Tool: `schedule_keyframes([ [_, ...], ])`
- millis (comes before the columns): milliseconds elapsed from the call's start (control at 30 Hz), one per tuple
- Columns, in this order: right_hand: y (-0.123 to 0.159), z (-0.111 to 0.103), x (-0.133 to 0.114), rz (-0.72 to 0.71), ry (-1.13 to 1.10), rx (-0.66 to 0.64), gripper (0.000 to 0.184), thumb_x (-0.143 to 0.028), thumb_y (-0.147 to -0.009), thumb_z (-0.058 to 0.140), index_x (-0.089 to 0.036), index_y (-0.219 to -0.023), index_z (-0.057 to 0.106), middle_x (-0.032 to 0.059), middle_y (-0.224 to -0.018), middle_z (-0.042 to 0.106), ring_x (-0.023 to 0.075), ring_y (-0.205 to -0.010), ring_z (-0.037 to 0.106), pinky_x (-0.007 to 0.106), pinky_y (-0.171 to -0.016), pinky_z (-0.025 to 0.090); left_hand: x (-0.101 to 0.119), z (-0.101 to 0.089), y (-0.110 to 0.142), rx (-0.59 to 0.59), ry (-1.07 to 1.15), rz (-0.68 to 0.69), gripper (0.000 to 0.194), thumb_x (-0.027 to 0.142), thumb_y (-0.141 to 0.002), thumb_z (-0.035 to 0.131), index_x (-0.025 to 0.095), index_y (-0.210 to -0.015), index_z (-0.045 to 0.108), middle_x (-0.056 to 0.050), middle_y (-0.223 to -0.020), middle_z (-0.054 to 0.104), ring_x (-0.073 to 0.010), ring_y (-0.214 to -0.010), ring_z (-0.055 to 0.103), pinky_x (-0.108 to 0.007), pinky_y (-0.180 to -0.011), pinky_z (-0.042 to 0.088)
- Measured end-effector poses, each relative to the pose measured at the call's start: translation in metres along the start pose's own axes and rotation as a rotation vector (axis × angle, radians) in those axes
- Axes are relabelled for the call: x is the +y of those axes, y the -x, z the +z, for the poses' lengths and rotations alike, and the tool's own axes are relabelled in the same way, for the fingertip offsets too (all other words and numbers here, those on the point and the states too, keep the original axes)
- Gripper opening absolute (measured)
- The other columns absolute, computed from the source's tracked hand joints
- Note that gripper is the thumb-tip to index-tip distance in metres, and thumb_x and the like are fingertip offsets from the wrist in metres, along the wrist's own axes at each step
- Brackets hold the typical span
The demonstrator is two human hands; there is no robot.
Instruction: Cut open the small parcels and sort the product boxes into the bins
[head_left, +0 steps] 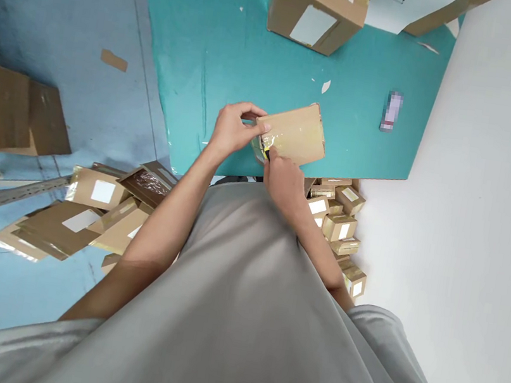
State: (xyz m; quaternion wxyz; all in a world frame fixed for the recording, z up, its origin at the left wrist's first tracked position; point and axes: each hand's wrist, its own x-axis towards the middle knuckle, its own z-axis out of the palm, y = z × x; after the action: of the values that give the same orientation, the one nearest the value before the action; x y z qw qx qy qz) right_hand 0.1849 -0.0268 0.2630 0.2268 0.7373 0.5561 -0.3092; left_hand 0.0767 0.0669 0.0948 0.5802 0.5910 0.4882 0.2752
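A small brown cardboard box (pixel 298 135) with clear tape lies near the front edge of the teal table, slightly turned. At its left end my left hand (pixel 238 128) grips it, the thumb pressing on top and the fingers round the far side. My right hand (pixel 283 180) is closed round a yellow-and-black utility knife (pixel 267 153), mostly hidden by the fingers. The knife's tip end meets the taped left end of the box, close to my left thumb. Whether the tape there is cut I cannot tell.
On the teal table (pixel 187 34) stand a larger carton (pixel 312 8) and a white printed sheet (pixel 403 5); a blurred item (pixel 391 110) lies right. Packages (pixel 72 225) cover the floor at left, small boxes (pixel 340 226) pile at right beside the white wall (pixel 486 187).
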Motion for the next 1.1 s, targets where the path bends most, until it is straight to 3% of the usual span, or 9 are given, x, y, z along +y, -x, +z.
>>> schedule_keyframes([
  [167, 0.016, -0.001, 0.017, 0.012, 0.093, -0.094, 0.049, -0.020, -0.120, 0.039, -0.013, -0.165, 0.055, 0.0222, -0.130, 0.082, 0.0353, -0.120, 0.081, 0.042, -0.098, 0.061, 0.000, 0.005, 0.007, 0.020, 0.036, -0.020, 0.036, 0.043, -0.082, 0.087, 0.021, -0.110, 0.080, -0.009, -0.118, 0.085, -0.0286, -0.113, 0.079, -0.043, -0.098, 0.070],
  [300, 0.012, 0.006, 0.015, -0.044, 0.110, -0.095, 0.051, -0.009, -0.116, 0.033, -0.006, -0.160, 0.059, 0.0276, -0.132, 0.081, 0.0329, -0.123, 0.081, 0.039, -0.099, 0.063, 0.002, 0.009, 0.010, 0.077, 0.031, -0.030, 0.038, 0.050, -0.086, 0.085, 0.021, -0.111, 0.080, -0.010, -0.121, 0.084, -0.0287, -0.115, 0.079, -0.043, -0.098, 0.070],
  [400, 0.013, 0.007, 0.019, -0.077, 0.111, -0.103, 0.057, -0.007, -0.113, 0.035, -0.003, -0.168, 0.050, 0.0284, -0.128, 0.082, 0.0324, -0.119, 0.083, 0.038, -0.098, 0.064, 0.002, 0.008, 0.005, 0.093, 0.035, -0.033, 0.043, 0.055, -0.086, 0.086, 0.021, -0.112, 0.079, -0.011, -0.122, 0.084, -0.0290, -0.115, 0.079, -0.042, -0.098, 0.070],
  [500, 0.024, 0.002, 0.043, -0.121, 0.058, -0.064, 0.056, -0.021, -0.119, 0.039, -0.013, -0.174, 0.047, 0.0222, -0.125, 0.084, 0.0328, -0.112, 0.084, 0.039, -0.096, 0.063, 0.002, 0.005, -0.001, 0.111, 0.038, -0.029, 0.048, 0.060, -0.087, 0.086, 0.022, -0.114, 0.079, -0.011, -0.123, 0.084, -0.0297, -0.118, 0.078, -0.042, -0.100, 0.069],
  [633, 0.026, -0.002, 0.100, -0.067, -0.125, 0.164, 0.053, -0.035, -0.123, 0.034, -0.020, -0.171, 0.052, 0.0177, -0.135, 0.083, 0.0330, -0.114, 0.082, 0.039, -0.099, 0.060, 0.017, 0.006, -0.002, 0.121, -0.033, -0.007, 0.047, 0.061, -0.093, 0.082, 0.023, -0.120, 0.078, -0.011, -0.126, 0.081, -0.0306, -0.125, 0.076, -0.045, -0.109, 0.065],
  [767, 0.001, 0.002, 0.151, 0.038, -0.269, 0.335, 0.056, -0.037, -0.122, 0.033, -0.015, -0.169, 0.054, 0.0212, -0.151, 0.076, 0.0360, -0.128, 0.077, 0.043, -0.105, 0.058, 0.053, 0.034, 0.004, 0.135, -0.246, 0.135, 0.035, 0.052, -0.100, 0.077, 0.030, -0.128, 0.077, -0.010, -0.150, 0.073, -0.0355, -0.153, 0.060, -0.057, -0.133, 0.048],
  [867, -0.018, 0.008, 0.173, 0.021, -0.336, 0.333, 0.059, -0.035, -0.120, 0.031, -0.013, -0.169, 0.055, 0.0221, -0.151, 0.075, 0.0362, -0.130, 0.076, 0.044, -0.107, 0.058, 0.074, 0.072, 0.005, 0.017, -0.392, 0.257, 0.030, 0.050, -0.107, 0.067, 0.033, -0.129, 0.078, -0.007, -0.157, 0.070, -0.0369, -0.165, 0.049, -0.066, -0.142, 0.032],
  [967, -0.030, 0.012, 0.181, -0.044, -0.350, 0.320, 0.059, -0.034, -0.119, 0.032, -0.013, -0.170, 0.055, 0.0217, -0.154, 0.073, 0.0340, -0.135, 0.073, 0.042, -0.111, 0.056, 0.078, 0.102, 0.001, -0.087, -0.479, 0.318, 0.031, 0.051, -0.111, 0.058, 0.034, -0.127, 0.079, -0.007, -0.153, 0.072, -0.0371, -0.167, 0.047, -0.072, -0.143, 0.025],
  [1100, -0.042, 0.009, 0.179, -0.101, -0.316, 0.258, 0.061, -0.032, -0.117, 0.039, -0.017, -0.175, 0.050, 0.0209, -0.158, 0.070, 0.0343, -0.134, 0.073, 0.042, -0.112, 0.057, 0.071, 0.111, -0.005, -0.099, -0.520, 0.312, 0.035, 0.055, -0.112, 0.054, 0.036, -0.126, 0.080, -0.007, -0.151, 0.073, -0.0368, -0.168, 0.047, -0.073, -0.143, 0.024],
])
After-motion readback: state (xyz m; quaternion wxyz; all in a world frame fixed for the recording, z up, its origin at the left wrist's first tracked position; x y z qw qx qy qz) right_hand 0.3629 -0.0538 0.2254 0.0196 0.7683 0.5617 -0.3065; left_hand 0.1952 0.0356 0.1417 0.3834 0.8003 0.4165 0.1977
